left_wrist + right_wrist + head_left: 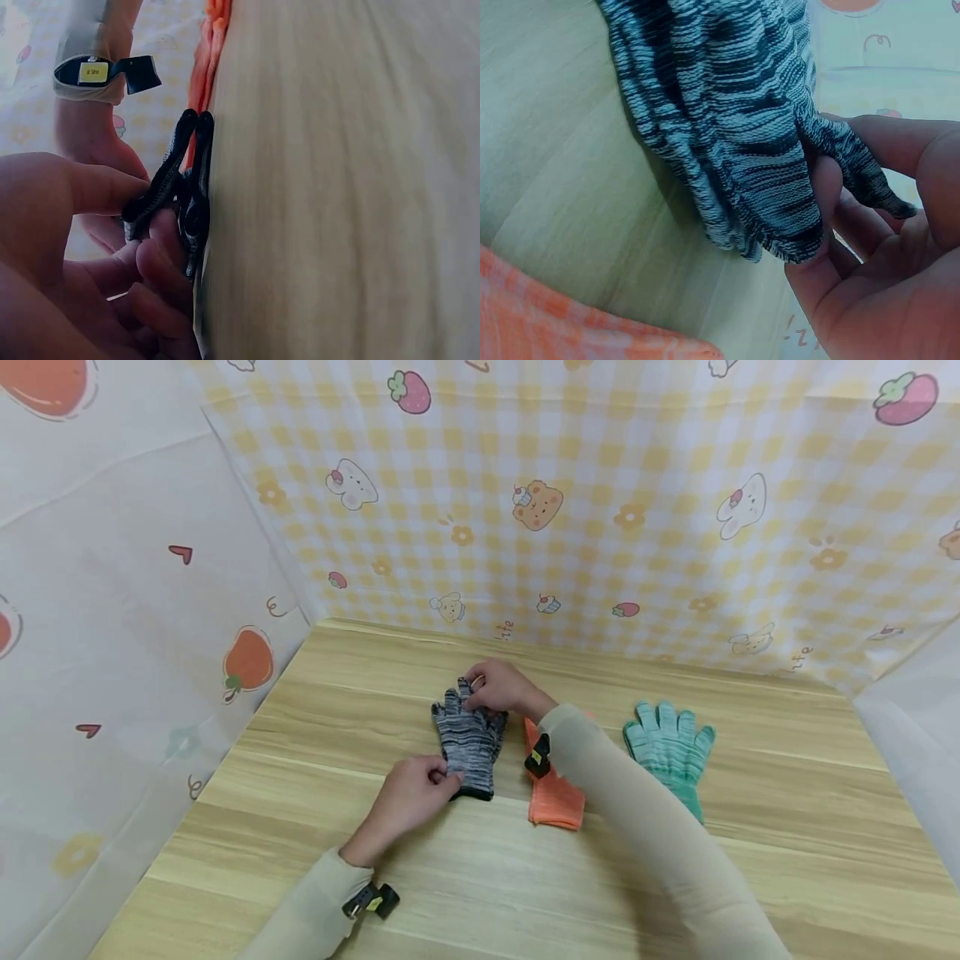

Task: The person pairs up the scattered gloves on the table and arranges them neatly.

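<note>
A grey-and-black knitted glove [470, 745] lies on the wooden table with its fingers toward the back wall. My left hand [411, 795] pinches the dark cuff at its near left corner. In the left wrist view the cuff [159, 184] is lifted at the edge between thumb and fingers, its two layers parted. At the far end, my right hand [501, 687] pinches the glove by its fingers. The right wrist view shows one knitted finger [862, 169] between thumb and fingertips, with other glove fingers hanging beside it.
Right of the grey glove lies an orange glove [557, 803], partly hidden under the right forearm. A green glove [670, 747] rests farther right, its fingers spread. A patterned cloth wall [585, 560] stands along the table's back, and a white one [150, 635] on the left.
</note>
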A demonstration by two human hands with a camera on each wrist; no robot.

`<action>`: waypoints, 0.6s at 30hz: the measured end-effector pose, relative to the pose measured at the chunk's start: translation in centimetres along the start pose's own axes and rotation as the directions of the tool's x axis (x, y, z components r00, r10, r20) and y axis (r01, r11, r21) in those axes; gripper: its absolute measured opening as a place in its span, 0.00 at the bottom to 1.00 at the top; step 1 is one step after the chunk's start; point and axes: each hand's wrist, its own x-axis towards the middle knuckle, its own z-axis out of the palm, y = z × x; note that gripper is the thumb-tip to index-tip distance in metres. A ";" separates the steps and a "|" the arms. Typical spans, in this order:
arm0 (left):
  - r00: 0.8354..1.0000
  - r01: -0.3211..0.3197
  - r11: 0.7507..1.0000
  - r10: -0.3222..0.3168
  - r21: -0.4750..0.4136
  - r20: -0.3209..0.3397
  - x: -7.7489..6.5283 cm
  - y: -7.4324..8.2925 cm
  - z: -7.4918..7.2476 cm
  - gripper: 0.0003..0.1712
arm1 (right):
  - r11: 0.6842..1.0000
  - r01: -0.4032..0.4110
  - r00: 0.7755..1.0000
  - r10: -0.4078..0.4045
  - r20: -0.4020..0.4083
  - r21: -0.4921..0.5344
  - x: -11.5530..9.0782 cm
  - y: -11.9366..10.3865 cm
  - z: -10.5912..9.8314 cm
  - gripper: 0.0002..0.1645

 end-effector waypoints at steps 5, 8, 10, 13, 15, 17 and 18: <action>0.999 0.043 0.997 -0.045 0.067 0.024 -0.3 0.9 -0.4 0.16 | 0.997 -0.001 0.999 -0.002 -0.041 -0.078 0.1 0.5 0.1 0.21; 0.998 0.051 0.995 -0.055 0.083 0.042 -0.3 0.9 -0.6 0.15 | 0.993 0.002 0.997 -0.011 -0.075 -0.116 -0.4 0.8 -0.4 0.17; 0.996 0.056 0.995 -0.062 0.079 0.065 -0.2 0.5 -0.7 0.15 | 0.992 -0.006 0.996 -0.006 -0.090 -0.125 -0.8 1.0 -0.8 0.16; 0.995 0.053 0.995 -0.061 0.089 0.085 -0.1 0.3 -0.9 0.15 | 0.989 -0.025 0.995 0.010 -0.097 -0.149 -1.1 1.1 -1.3 0.16; 0.994 0.054 0.994 -0.063 0.097 0.092 0.0 0.3 -1.0 0.14 | 0.986 -0.037 0.996 0.023 -0.089 -0.165 -1.2 1.3 -1.4 0.16; 0.993 0.061 0.992 -0.071 0.106 0.095 0.1 0.4 -1.0 0.14 | 0.982 -0.039 0.997 0.025 -0.077 -0.185 -1.2 1.6 -1.5 0.15; 0.992 0.065 0.992 -0.076 0.112 0.097 0.1 0.5 -1.1 0.14 | 0.980 -0.036 0.997 0.022 -0.071 -0.195 -1.1 1.7 -1.4 0.15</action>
